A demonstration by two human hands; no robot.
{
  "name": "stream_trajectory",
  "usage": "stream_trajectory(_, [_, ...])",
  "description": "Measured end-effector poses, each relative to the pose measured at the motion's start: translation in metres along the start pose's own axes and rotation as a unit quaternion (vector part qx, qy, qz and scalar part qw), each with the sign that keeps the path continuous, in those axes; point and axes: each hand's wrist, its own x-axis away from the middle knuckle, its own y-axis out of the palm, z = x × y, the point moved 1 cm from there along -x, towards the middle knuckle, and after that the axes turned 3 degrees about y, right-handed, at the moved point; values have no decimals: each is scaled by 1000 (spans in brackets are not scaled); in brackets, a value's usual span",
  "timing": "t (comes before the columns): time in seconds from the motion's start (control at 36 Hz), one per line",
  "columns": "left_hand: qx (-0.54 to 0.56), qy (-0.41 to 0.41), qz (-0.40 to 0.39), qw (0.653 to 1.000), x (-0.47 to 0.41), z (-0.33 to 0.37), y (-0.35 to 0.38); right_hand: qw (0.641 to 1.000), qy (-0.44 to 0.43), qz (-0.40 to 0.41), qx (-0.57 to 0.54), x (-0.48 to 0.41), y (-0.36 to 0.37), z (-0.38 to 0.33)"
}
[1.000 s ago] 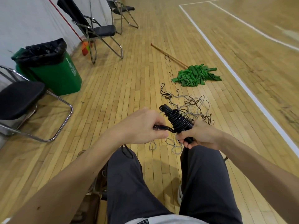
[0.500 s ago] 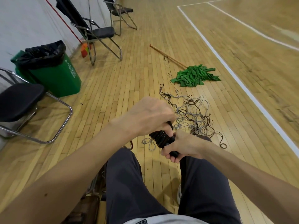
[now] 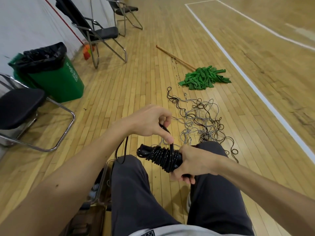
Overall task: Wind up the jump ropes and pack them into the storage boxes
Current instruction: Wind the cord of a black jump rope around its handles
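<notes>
1. Two hands are at work over the lap. The left hand [image 3: 150, 121] is raised, thumb and forefinger pinching a loose stretch of black cord. The right hand [image 3: 196, 163] is curled tight round one end of the bundle.
2. There is one black jump rope [image 3: 159, 155]. Most of it is coiled into a bundle that sticks out leftward from the right hand, just under the left. Its free length drops from the left hand in a loop beside the left thigh.
3. One tangle of ropes [image 3: 201, 120] lies on the floor [image 3: 136, 82] just beyond both hands. Dark and grey strands are mixed, and I cannot count how many ropes are in it.
4. Farther out past the tangle lies one green mop [image 3: 204, 78]. Well off to the left of the left hand are one green bin [image 3: 56, 79] and three folding chairs [image 3: 17, 106].
5. The rope's handles are buried under the coils and the right hand's fingers. Below the left forearm sits a container [image 3: 102, 181], cut off by the arm and too dim to make out.
</notes>
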Motion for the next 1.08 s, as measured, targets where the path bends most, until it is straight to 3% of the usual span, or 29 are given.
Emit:
stream_trajectory(0.25, [222, -16, -47, 974, -2, -23, 26, 998, -34, 11, 43, 3, 2, -2])
stream_trajectory(0.44, [315, -16, -50, 948, 1, -24, 39, 997, -71, 11, 16, 8, -2, -6])
stream_trajectory(0.61, [345, -46, 6, 937, 1, -47, 70, 993, -97, 39, -54, 8, -10, -6])
stream_trajectory(0.72, [352, -97, 5, 931, 9, -42, 75, 988, -108, 64, -90, 4, -16, -2])
stream_trajectory(0.81, [334, -90, -34, 938, 9, -32, 79, 987, -103, 78, -99, 1, -22, 1])
stream_trajectory(0.97, [396, -126, 10, 910, 8, -18, 80, 982, -89, 122, -113, -5, -37, 7])
stream_trajectory(1.08, [390, -128, 4, 912, 10, -16, 84, 977, -70, 172, -106, -9, -49, 13])
